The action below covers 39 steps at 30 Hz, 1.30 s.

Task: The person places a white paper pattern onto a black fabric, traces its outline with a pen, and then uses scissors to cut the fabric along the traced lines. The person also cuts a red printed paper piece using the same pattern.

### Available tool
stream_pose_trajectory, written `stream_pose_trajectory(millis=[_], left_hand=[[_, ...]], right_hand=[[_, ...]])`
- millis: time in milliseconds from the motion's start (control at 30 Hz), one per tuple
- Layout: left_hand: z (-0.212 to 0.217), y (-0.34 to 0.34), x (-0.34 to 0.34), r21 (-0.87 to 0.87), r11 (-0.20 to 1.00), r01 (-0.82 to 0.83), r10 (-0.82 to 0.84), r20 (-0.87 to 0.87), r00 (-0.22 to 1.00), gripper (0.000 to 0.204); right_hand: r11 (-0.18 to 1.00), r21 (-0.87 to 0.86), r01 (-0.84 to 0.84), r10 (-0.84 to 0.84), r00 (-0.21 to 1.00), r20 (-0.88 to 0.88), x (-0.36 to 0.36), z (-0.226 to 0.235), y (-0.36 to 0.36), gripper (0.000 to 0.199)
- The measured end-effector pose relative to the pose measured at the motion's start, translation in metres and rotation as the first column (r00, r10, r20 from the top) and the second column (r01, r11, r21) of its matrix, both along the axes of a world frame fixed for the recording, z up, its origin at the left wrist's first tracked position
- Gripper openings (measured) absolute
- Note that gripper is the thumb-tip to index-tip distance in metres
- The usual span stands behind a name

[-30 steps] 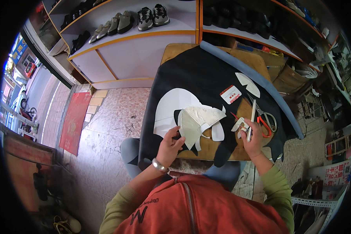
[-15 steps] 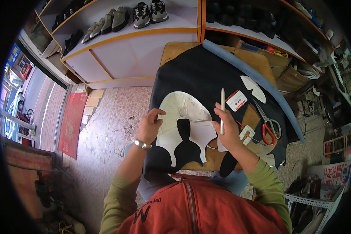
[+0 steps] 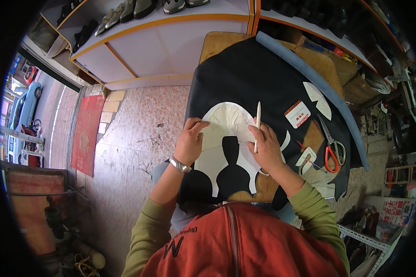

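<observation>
step in hand, as judged: seating the crinkled cream pattern piece (image 3: 217,121) squarely on the larger white paper template (image 3: 208,159). both lie at the centre of the frame, on the black sheet material (image 3: 238,76) that covers much of the counter (image 3: 214,45).

left hand (image 3: 188,144): fingers curled at the left edge of the cream piece; cannot tell whether they pinch it. right hand (image 3: 266,147): closed around a white pen (image 3: 257,117), tip end toward the top of the frame, fingertips at the right edge of the pieces.

method: even out the white margin along the upper arc before any line is drawn; press the creases flat from the middle outward; pin with spread left fingers, clear of the edge to be followed; keep the pen off the paper until nothing slides.

compared with 1.0 s earlier: the cream piece then sat askew, right of the template's arc; now it follows that arc. the right hand was then beside the red-handled scissors (image 3: 330,157), right of centre; now it is at the pattern's right edge, pen in grip in both frames.
</observation>
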<state>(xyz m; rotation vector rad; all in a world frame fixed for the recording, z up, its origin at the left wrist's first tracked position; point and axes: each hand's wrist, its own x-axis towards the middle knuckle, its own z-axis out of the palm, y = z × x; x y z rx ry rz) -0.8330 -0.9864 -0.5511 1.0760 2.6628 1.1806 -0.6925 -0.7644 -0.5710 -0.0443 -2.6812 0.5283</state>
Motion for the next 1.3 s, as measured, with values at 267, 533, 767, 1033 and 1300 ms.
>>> stream_pose_trajectory(millis=[267, 533, 767, 1033, 1300], left_hand=[[0.002, 0.006, 0.009, -0.033, 0.999, -0.029, 0.028, -0.046, 0.999, 0.037], [-0.004, 0.006, 0.016, -0.100, 0.991, -0.091, 0.071, -0.187, 0.980, 0.037], [-0.002, 0.007, 0.020, -0.150, 0.982, -0.116, 0.079, -0.230, 0.970, 0.038], [0.006, 0.008, 0.020, -0.194, 0.977, -0.089, 0.019, -0.337, 0.941, 0.037], [0.007, 0.025, 0.045, -0.294, 0.952, 0.088, -0.185, -0.321, 0.929, 0.045]], right_hand=[[1.000, -0.026, 0.011, -0.011, 1.000, 0.003, 0.002, 0.006, 0.002, 0.059], [1.000, -0.027, 0.005, -0.005, 1.000, 0.001, 0.001, 0.007, 0.002, 0.060], [1.000, -0.028, 0.006, -0.006, 1.000, -0.002, 0.002, 0.007, 0.002, 0.059], [0.999, -0.040, 0.003, -0.003, 1.000, -0.014, 0.001, 0.007, 0.003, 0.060], [0.999, -0.027, 0.021, -0.021, 1.000, -0.006, 0.001, 0.006, 0.002, 0.060]])
